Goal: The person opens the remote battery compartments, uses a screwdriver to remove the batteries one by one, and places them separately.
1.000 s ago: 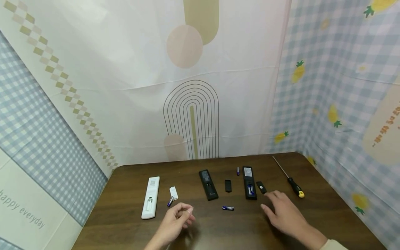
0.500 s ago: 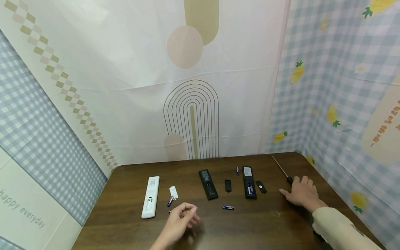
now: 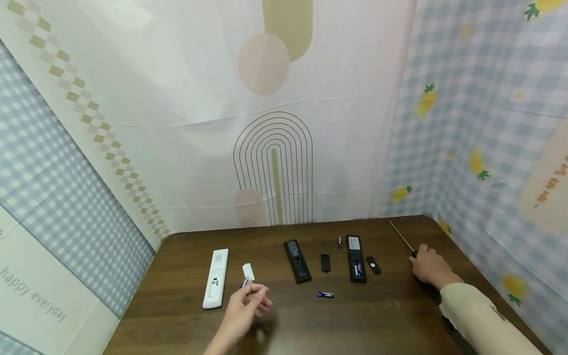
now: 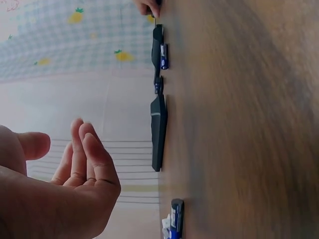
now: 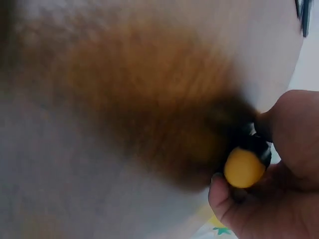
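Observation:
My right hand (image 3: 431,268) grips the black handle of a screwdriver (image 3: 402,237) at the table's right side. The shaft points toward the back edge, and in the right wrist view the yellow handle end (image 5: 244,168) shows between thumb and fingers. My left hand (image 3: 241,309) hovers over the table with loosely bent fingers, and nothing shows between thumb and fingers in the left wrist view. Just beyond it lie a blue-and-silver battery (image 4: 177,219) and a white battery cover (image 3: 248,271). Left of them is a white remote control (image 3: 216,278), its battery bay uncovered.
A black remote (image 3: 297,261) lies mid-table beside a black cover (image 3: 325,263). Farther right, another black remote (image 3: 356,259) has batteries in its bay, with a second cover (image 3: 373,265) alongside. Loose batteries lie behind (image 3: 339,242) and in front (image 3: 325,294). A patterned curtain (image 3: 346,148) hangs behind.
My right hand has moved right, from beside the small black cover to the screwdriver, and has closed around its handle. The left hand has shifted slightly left.

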### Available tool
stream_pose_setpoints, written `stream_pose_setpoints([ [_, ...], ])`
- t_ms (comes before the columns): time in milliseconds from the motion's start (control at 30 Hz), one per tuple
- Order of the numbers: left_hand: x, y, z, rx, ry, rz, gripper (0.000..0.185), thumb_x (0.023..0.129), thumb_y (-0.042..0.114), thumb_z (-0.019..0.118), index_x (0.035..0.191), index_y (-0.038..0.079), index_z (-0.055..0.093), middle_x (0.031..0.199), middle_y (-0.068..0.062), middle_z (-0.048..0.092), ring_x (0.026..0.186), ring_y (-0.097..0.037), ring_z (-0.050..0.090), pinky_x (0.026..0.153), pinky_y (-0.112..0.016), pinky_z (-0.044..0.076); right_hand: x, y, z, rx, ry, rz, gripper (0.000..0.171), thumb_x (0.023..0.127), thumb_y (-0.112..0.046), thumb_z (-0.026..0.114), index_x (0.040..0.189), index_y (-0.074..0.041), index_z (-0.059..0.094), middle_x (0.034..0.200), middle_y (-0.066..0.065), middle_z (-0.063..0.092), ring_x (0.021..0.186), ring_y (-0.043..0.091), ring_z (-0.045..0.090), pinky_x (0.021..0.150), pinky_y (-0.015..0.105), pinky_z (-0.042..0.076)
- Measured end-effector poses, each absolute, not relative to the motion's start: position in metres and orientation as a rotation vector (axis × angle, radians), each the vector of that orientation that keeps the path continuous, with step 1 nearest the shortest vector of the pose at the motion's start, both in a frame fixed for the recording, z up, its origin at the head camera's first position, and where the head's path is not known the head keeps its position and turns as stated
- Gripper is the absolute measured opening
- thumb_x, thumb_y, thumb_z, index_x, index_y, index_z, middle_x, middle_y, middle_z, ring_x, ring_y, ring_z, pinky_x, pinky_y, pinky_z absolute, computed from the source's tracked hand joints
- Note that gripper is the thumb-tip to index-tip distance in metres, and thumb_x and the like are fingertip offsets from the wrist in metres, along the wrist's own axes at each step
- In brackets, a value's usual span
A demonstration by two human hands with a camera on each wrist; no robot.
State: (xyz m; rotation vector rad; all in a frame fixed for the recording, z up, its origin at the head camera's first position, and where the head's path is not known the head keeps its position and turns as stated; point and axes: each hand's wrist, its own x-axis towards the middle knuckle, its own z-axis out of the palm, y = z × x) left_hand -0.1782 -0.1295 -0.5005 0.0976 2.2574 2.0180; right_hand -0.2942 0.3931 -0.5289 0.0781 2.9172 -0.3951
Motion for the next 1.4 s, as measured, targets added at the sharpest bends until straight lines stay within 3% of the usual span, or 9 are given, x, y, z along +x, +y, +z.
stream_pose_setpoints([
  [233, -0.178, -0.132, -0.501, 0.046, 2.267, 2.072, 0.032, 0.108, 0.014, 0.06, 0.123, -0.014, 0.062, 0.09, -0.01, 0.076, 0.075, -0.008, 0.071, 0.067, -0.022, 0.057, -0.298, 0.401, -0.53, 0.012, 2.877, -0.36, 0.05, 0.11, -0.012, 0.045, 0.129, 0.033, 0.037, 0.115, 0.051, 0.054, 0.097, 0.059, 0.064, 0.081, 0.062, 0.057],
  [367, -0.179, -0.132, -0.5, 0.035, 2.263, 2.077, 0.033, 0.108, 0.015, 0.06, 0.124, -0.014, 0.061, 0.09, -0.011, 0.076, 0.076, -0.01, 0.071, 0.067, -0.022, 0.056, -0.299, 0.401, -0.531, 0.035, 2.885, -0.422, 0.044, 0.11, -0.012, 0.04, 0.119, 0.03, 0.039, 0.096, 0.04, 0.057, 0.079, 0.043, 0.064, 0.068, 0.051, 0.054],
  [433, -0.179, -0.131, -0.499, 0.031, 2.253, 2.084, 0.034, 0.108, 0.015, 0.061, 0.124, -0.014, 0.061, 0.091, -0.012, 0.076, 0.076, -0.011, 0.072, 0.067, -0.021, 0.056, -0.298, 0.403, -0.532, 0.064, 2.881, -0.497, 0.039, 0.11, -0.012, 0.037, 0.117, 0.027, 0.037, 0.086, 0.031, 0.058, 0.068, 0.033, 0.058, 0.061, 0.044, 0.048],
  [600, -0.18, -0.13, -0.499, 0.005, 2.254, 2.089, 0.032, 0.108, 0.015, 0.061, 0.124, -0.013, 0.061, 0.092, -0.015, 0.075, 0.076, -0.013, 0.072, 0.067, -0.023, 0.056, -0.292, 0.412, -0.531, 0.032, 2.916, -0.677, 0.045, 0.11, -0.014, 0.032, 0.127, 0.027, 0.028, 0.08, 0.022, 0.061, 0.063, 0.026, 0.049, 0.058, 0.038, 0.04],
  [833, -0.179, -0.128, -0.5, -0.059, 2.286, 2.178, 0.026, 0.107, 0.012, 0.062, 0.119, -0.01, 0.064, 0.085, -0.008, 0.075, 0.071, -0.009, 0.069, 0.065, -0.024, 0.056, -0.27, 0.384, -0.522, -0.174, 3.11, -0.781, 0.034, 0.117, -0.03, 0.028, 0.109, 0.001, 0.038, 0.074, 0.008, 0.047, 0.059, 0.02, 0.044, 0.053, 0.033, 0.036],
  [1100, -0.181, -0.125, -0.5, -0.052, 2.3, 2.22, 0.026, 0.109, 0.011, 0.059, 0.117, -0.013, 0.062, 0.08, -0.001, 0.074, 0.069, -0.007, 0.067, 0.063, -0.023, 0.055, -0.225, 0.303, -0.493, -0.591, 3.308, -0.645, 0.013, 0.112, -0.015, 0.055, 0.103, -0.01, 0.047, 0.068, -0.006, 0.042, 0.053, 0.003, 0.035, 0.047, 0.021, 0.033],
  [1400, -0.185, -0.121, -0.502, -0.039, 2.282, 2.207, 0.025, 0.109, 0.014, 0.059, 0.116, -0.01, 0.064, 0.08, 0.001, 0.073, 0.069, -0.007, 0.067, 0.063, -0.023, 0.055, -0.193, 0.258, -0.488, -1.018, 3.367, -0.653, 0.019, 0.101, -0.009, 0.072, 0.104, -0.014, 0.054, 0.07, -0.019, 0.033, 0.056, -0.01, 0.024, 0.046, 0.012, 0.026],
])
